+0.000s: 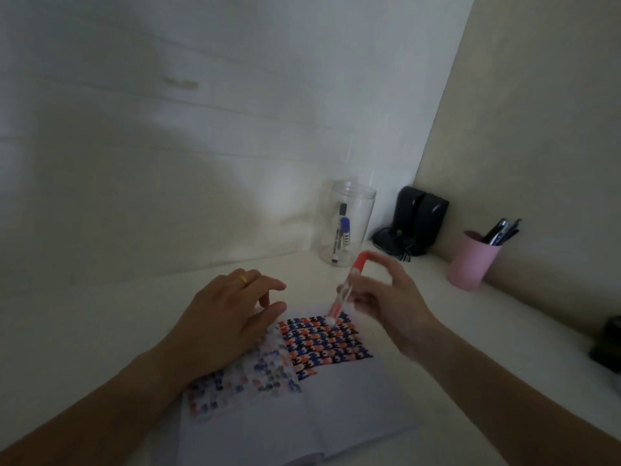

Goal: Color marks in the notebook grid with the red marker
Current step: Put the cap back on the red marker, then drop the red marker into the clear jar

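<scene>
1. Two hands are working over the open notebook [336, 391] on the white surface [470, 324]. The right hand [386, 307] is holding the red marker [346, 287] loosely between thumb and fingertips, the other fingers spread; motion blur hides the exact finger contact.
2. Marker is leaning steeply, coloured end up and away from the wrist, lower end sitting at the far edge of the patterned grid [322, 344], just ahead of the right thumb. Cannot tell whether the lower end is a bare tip or a cap, or whether it is touching paper.
3. The left hand [232, 314] is resting flat on the left page, fingers relaxed and slightly parted, empty, pinning the page beside the grid.
4. Judgement: the grip is reading too slack for cell-sized marks. Tighter pinch nearer the lower end should be steadying the stroke.
5. Judgement: keeping the left hand pressing down should be stopping the page from sliding under the strokes.
6. Judgement: filled cells are lying below the tip, toward the right wrist; a dragged palm is risking a smear, so the wrist should be kept off the coloured area.
</scene>
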`<state>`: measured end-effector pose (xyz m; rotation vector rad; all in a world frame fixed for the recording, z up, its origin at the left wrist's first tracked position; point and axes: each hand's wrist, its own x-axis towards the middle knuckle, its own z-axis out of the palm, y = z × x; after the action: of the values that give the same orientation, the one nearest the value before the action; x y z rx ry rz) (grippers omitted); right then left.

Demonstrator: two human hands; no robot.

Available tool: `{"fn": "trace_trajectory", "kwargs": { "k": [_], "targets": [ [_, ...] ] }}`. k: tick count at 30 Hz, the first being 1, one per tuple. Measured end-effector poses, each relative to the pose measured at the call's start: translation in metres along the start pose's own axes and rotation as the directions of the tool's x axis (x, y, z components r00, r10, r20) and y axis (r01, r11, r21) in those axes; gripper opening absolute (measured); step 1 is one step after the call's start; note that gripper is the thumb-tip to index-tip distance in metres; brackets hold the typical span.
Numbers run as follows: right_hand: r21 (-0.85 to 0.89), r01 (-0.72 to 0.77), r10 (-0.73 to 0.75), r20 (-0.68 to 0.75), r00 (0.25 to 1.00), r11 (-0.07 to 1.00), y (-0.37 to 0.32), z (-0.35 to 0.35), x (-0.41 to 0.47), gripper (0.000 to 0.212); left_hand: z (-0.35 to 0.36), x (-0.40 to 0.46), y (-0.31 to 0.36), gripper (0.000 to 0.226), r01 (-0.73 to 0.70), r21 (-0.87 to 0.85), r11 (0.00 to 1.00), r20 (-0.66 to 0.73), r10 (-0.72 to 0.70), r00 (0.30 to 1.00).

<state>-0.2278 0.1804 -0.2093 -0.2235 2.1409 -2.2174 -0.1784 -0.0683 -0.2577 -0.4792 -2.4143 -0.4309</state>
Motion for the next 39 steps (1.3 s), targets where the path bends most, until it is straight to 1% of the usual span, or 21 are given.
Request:
{"fn": "trace_trajectory", "kwargs": {
  "k": [2,3,4,6,8,9,10,11,13,15,17,19,20,23,26,28,31,32,34,37,39],
  "targets": [
    [-0.085,0.142,-0.154,-0.155,0.976,0.986,-0.028,0.002,0.025,0.051,0.0,0.0,-0.001,0.036,-0.006,-0.001,1.0,-0.005,0.006,1.0],
    [-0.134,0.224,-0.25,-0.223,0.942,0.965,-0.044,0.003,0.04,0.052,0.001,0.0,-0.002,0.036,-0.009,0.0,1.0,-0.008,0.009,1.0],
    [-0.185,0.307,-0.349,-0.275,0.896,0.933,-0.059,0.005,0.054,0.052,0.001,0.0,-0.003,0.035,-0.012,0.004,1.0,-0.01,0.012,1.0],
    [-0.306,0.442,-0.53,-0.341,0.776,0.843,-0.084,0.008,0.08,0.05,0.0,0.0,-0.005,0.036,-0.018,0.015,1.0,-0.014,0.019,1.0],
    [-0.433,0.497,-0.652,-0.376,0.659,0.752,-0.101,0.009,0.103,0.044,-0.001,0.0,-0.007,0.037,-0.025,0.014,1.0,-0.017,0.025,1.0],
    [-0.48,0.506,-0.69,-0.381,0.615,0.716,-0.105,0.009,0.114,0.041,-0.002,0.0,-0.007,0.037,-0.03,0.015,0.999,-0.015,0.03,0.999],
    [-0.517,0.509,-0.717,-0.379,0.585,0.689,-0.108,0.009,0.124,0.039,-0.002,0.0,-0.007,0.038,-0.036,0.021,0.999,-0.013,0.036,0.999],
    [-0.553,0.498,-0.732,-0.372,0.57,0.668,-0.108,0.01,0.134,0.038,-0.002,0.0,-0.007,0.038,-0.041,0.029,0.999,-0.013,0.042,0.999],
    [-0.648,0.425,-0.738,-0.337,0.584,0.632,-0.103,0.011,0.152,0.037,-0.001,0.0,-0.008,0.038,-0.049,0.043,0.998,-0.013,0.05,0.999],
    [-0.757,0.329,-0.727,-0.268,0.633,0.565,-0.09,0.012,0.167,0.033,-0.001,0.001,-0.008,0.039,-0.056,0.044,0.997,-0.005,0.056,0.998],
    [-0.845,0.254,-0.712,-0.195,0.674,0.471,-0.076,0.014,0.179,0.023,-0.001,0.001,-0.007,0.039,-0.06,0.044,0.997,0.0,0.06,0.998],
    [-0.904,0.177,-0.691,-0.16,0.705,0.39,-0.067,0.014,0.186,0.01,-0.001,0.0,-0.007,0.039,-0.059,0.048,0.997,0.008,0.059,0.998],
    [-0.916,0.146,-0.676,-0.161,0.72,0.373,-0.064,0.014,0.188,0.011,-0.001,0.001,-0.007,0.038,-0.058,0.049,0.997,0.012,0.058,0.998],
    [-0.912,0.086,-0.628,-0.205,0.75,0.401,-0.06,0.012,0.19,0.019,-0.001,0.001,-0.008,0.039,-0.06,0.046,0.997,0.018,0.06,0.998],
    [-0.905,0.067,-0.604,-0.223,0.765,0.42,-0.063,0.012,0.185,0.021,-0.001,0.001,-0.008,0.039,-0.058,0.049,0.997,0.027,0.057,0.998],
    [-0.899,0.114,-0.623,-0.197,0.757,0.422,-0.067,0.013,0.17,0.019,-0.002,0.001,-0.007,0.04,-0.058,0.05,0.997,0.029,0.056,0.998],
    [-0.862,0.252,-0.656,-0.117,0.746,0.44,-0.06,0.017,0.131,0.018,-0.003,0.0,-0.006,0.041,-0.051,0.044,0.998,0.033,0.05,0.998],
    [-0.844,0.283,-0.643,-0.092,0.761,0.456,-0.052,0.017,0.114,0.017,-0.004,0.0,-0.005,0.041,-0.047,0.045,0.998,0.038,0.045,0.998],
    [-0.824,0.297,-0.591,-0.056,0.804,0.482,-0.031,0.016,0.076,0.016,-0.005,0.0,-0.004,0.043,-0.05,0.041,0.998,0.062,0.047,0.997],
    [-0.815,0.282,-0.512,-0.022,0.859,0.507,0.006,0.01,0.023,0.015,-0.007,-0.001,0.001,0.044,-0.06,0.009,0.998,0.118,0.058,0.991],
    [-0.827,0.244,-0.441,-0.006,0.897,0.506,0.027,0.005,-0.002,0.018,-0.007,-0.002,0.004,0.043,-0.069,-0.022,0.997,0.157,0.072,0.985]
  ]
}}
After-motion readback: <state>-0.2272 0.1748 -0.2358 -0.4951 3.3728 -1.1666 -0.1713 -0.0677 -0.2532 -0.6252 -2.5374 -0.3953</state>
